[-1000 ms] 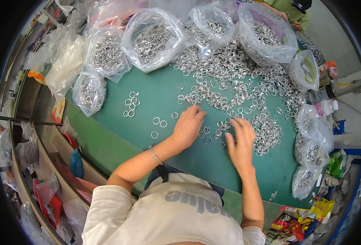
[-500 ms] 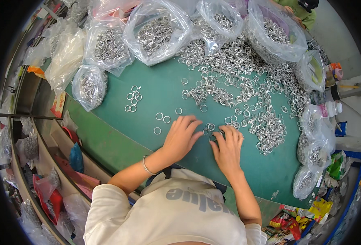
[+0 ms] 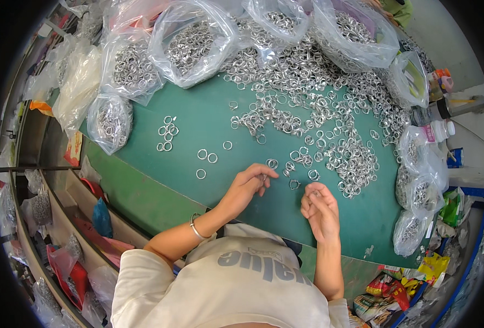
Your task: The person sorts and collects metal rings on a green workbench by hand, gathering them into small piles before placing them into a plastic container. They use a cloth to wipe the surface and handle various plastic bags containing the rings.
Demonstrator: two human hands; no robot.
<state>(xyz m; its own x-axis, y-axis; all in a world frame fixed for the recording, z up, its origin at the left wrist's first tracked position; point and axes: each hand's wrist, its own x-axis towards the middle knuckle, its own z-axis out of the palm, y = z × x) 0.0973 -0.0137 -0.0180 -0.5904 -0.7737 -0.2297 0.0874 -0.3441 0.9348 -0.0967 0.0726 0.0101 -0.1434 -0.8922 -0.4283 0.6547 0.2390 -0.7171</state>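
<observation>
- The left hand [image 3: 247,186] rests low on the green table [image 3: 198,115], its grip narrow, fingertips pinching a small metal ring [image 3: 262,177].
- The right hand [image 3: 319,210], at 3 o'clock from the left, is curled close; whether its grip holds a ring I cannot tell.
- Loose rings [image 3: 294,164] lie just at 12 o'clock of both hands.
- A big ring heap [image 3: 318,93] spreads toward 1 o'clock.
- Clear bags of rings [image 3: 190,46] line the far edge at 11 o'clock.

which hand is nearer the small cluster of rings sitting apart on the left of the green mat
Left. The left hand is just right of and below the small cluster of rings; the right hand lies farther right, beyond the left one.
</observation>
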